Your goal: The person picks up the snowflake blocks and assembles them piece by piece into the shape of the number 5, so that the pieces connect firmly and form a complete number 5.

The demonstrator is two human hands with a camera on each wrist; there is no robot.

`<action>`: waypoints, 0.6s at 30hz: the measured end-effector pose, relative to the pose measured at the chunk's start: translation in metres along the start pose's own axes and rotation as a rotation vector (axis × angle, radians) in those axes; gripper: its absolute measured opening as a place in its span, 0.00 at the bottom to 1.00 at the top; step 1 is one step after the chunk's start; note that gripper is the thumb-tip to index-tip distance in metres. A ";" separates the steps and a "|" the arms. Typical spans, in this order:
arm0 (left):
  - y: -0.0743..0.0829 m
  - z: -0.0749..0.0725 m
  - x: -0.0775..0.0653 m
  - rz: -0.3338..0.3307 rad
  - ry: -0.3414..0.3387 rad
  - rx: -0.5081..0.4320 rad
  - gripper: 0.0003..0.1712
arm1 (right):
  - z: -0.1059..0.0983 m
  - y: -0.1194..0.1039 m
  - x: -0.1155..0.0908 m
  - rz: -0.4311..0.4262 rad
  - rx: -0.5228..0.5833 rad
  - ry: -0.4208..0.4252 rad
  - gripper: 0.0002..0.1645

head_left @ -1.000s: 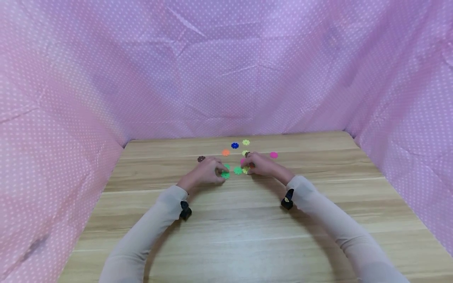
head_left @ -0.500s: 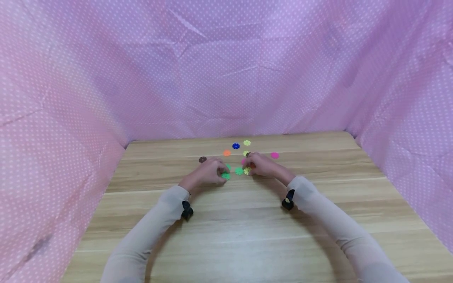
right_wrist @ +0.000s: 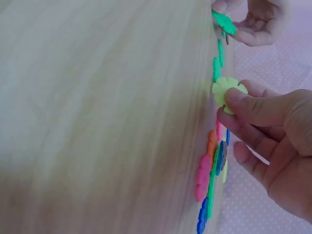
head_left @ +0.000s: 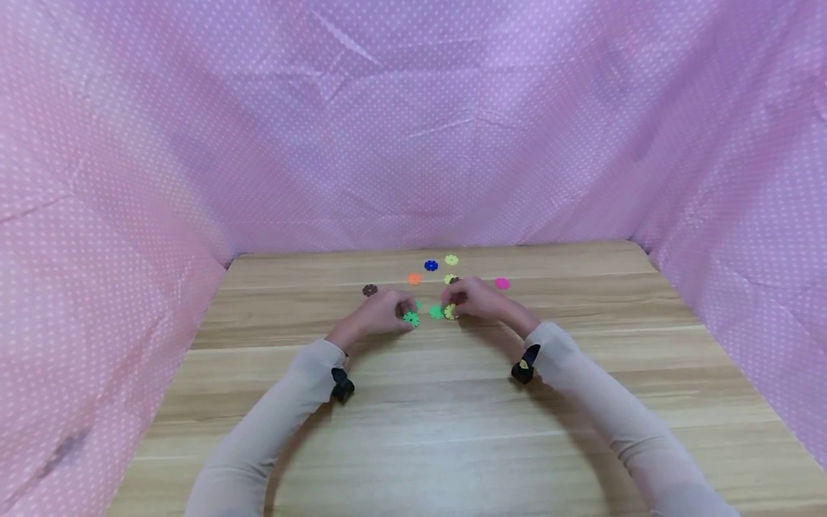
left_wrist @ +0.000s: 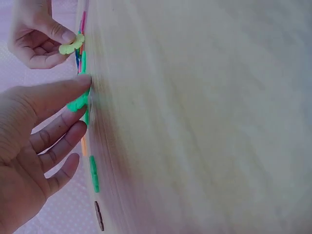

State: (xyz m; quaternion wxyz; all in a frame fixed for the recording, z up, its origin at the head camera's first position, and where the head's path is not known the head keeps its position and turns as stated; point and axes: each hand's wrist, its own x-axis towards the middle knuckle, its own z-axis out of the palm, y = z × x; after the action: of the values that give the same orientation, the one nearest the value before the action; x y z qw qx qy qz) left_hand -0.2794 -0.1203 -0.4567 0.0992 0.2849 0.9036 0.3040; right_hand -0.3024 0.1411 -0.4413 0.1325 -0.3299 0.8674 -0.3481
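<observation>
A green flower-shaped disc (head_left: 411, 319) was in the left hand (head_left: 377, 314) of the person, pinched between the thumb and fingers, and it stood tilted, a little left of the table's middle. Whether its lower edge touched the wood, I could not tell. The right hand (head_left: 478, 299) gripped a yellow disc (head_left: 451, 311) by its edge, with the thumb pressed on its face. The two held discs were near each other but apart.

Between them a second green disc (head_left: 436, 311) lay flat on the table (head_left: 439, 431). A third green disc (head_left: 418, 305) showed just beyond the left fingers, partly covered. Farther to the left lay a brown disc (head_left: 370, 290). On the far side I saw an orange disc (head_left: 414, 278), a blue disc (head_left: 431, 266) and a pale yellow disc (head_left: 451, 260). Another pink disc was mostly hidden by the right hand, while a bright pink disc (head_left: 502, 283) lay to its right. From the right wrist, several colored pieces (right_wrist: 203, 178) appeared edge-on and close together.

Both arms wore light sleeves (head_left: 239, 459), with a black device (head_left: 342, 385) at each wrist. Behind the table hung a pink cloth (head_left: 413, 143) with white dots.
</observation>
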 end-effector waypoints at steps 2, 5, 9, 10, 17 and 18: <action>0.001 -0.001 -0.001 0.004 -0.001 -0.010 0.14 | -0.001 0.000 0.000 0.002 0.021 0.005 0.12; 0.004 -0.001 -0.001 -0.006 0.000 -0.018 0.14 | -0.003 0.001 0.001 0.001 0.022 0.018 0.12; 0.005 -0.002 -0.001 -0.007 0.030 -0.042 0.15 | -0.006 -0.002 0.001 0.024 0.029 0.052 0.12; 0.006 -0.002 -0.001 -0.006 0.042 -0.062 0.15 | -0.008 -0.003 0.001 0.033 0.033 0.062 0.11; 0.006 -0.005 -0.003 -0.057 0.124 -0.306 0.16 | -0.011 -0.013 -0.001 0.083 0.105 0.107 0.08; 0.006 -0.005 -0.003 -0.068 0.134 -0.340 0.15 | -0.011 -0.013 -0.001 0.079 0.119 0.115 0.08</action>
State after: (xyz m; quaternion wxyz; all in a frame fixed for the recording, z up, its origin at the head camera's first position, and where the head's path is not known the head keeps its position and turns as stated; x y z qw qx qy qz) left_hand -0.2754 -0.1204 -0.4489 0.0956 0.2124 0.8528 0.4674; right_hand -0.3002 0.1405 -0.4242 0.1156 -0.2664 0.8637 -0.4119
